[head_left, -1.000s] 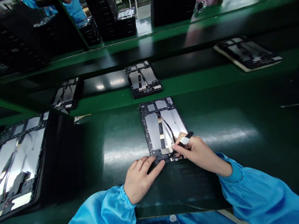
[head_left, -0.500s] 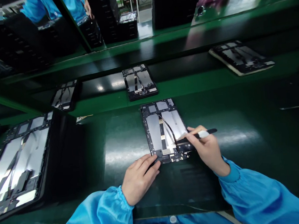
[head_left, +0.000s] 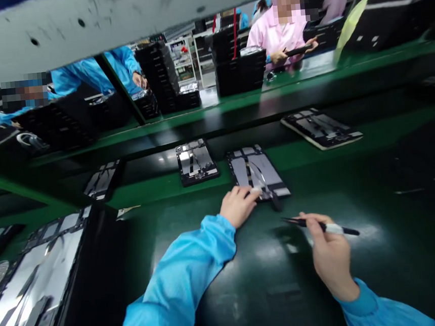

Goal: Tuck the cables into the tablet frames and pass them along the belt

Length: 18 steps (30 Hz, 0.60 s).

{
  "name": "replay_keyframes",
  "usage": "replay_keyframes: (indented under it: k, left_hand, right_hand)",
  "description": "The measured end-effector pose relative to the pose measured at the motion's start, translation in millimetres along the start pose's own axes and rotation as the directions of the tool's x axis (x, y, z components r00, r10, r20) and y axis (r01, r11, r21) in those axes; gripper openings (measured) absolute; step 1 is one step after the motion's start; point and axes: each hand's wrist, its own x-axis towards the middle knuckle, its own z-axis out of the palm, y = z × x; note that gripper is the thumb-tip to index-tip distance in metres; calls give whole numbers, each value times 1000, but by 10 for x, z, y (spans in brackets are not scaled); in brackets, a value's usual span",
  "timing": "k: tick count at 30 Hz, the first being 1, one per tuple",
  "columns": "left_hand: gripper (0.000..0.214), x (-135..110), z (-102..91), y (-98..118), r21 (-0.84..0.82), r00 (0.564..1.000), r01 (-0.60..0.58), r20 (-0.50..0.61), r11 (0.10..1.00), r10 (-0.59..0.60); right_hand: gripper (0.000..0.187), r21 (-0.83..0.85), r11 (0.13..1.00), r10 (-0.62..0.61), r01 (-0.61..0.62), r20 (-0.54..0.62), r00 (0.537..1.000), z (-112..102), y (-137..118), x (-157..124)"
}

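Note:
An opened tablet (head_left: 262, 172), with silvery inner panels and a curved ribbon cable, lies toward the far side of the green work surface. My left hand (head_left: 240, 204) grips its near-left corner, fingers over the top. A small dark part (head_left: 276, 201) sticks out past the tablet's near edge. My right hand (head_left: 332, 254) is closed around black tweezers (head_left: 333, 229) with a white band, their tips pointing left. The tweezers are nearer to me than the tablet and apart from it.
Another opened tablet (head_left: 196, 162) lies just left of mine, and one on a pale-edged base (head_left: 321, 128) lies to the right. A tall stack of tablets (head_left: 41, 280) stands at left. Beyond a green ledge, a person in pink (head_left: 282, 33) and people in blue work.
The tablet has moved away from me with my left hand on it. My right hand has lifted the tweezers off it, toward the right. The view has tilted up.

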Motion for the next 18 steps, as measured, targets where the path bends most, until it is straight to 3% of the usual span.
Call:
replay_keyframes:
  k: [2,4,7,8,10,13,15,18]
  left_hand:
    - [34,407,54,-258,9,993,107,-47,994,-107]
    - [31,654,33,-542,2,971,220,-95,976,-219]
    - [27,678,-138,-1021,-36,891,425,-157,904,-425]
    - [29,611,-223,-1193,-55,838,516,-177,855,-517]
    - [35,423,-402,-1531,-107,682,699,-197,707,-704]
    - [36,161,-599,-1912,-205,484,840,-134,502,-865]
    - [34,81,-643,-2021,-283,406,867,-78,411,-911]
    - [34,81,-649,-1978,-426,338,842,-60,330,-939]
  right_hand:
    - [31,-16,999,-29,32,125,992,70,-16,-10]
    - [31,-29,998,-52,62,276,960,131,-21,-38]
    - [31,-46,997,-42,65,392,919,188,-5,-46]
    - [31,-52,997,-28,53,403,915,199,2,-38]
    - [31,-60,998,0,27,410,912,215,14,-13]
    - [33,-57,998,18,7,422,906,237,31,20]
    - [35,-41,999,22,-5,413,910,254,44,37]
    - [40,20,997,58,-71,392,918,278,55,65]
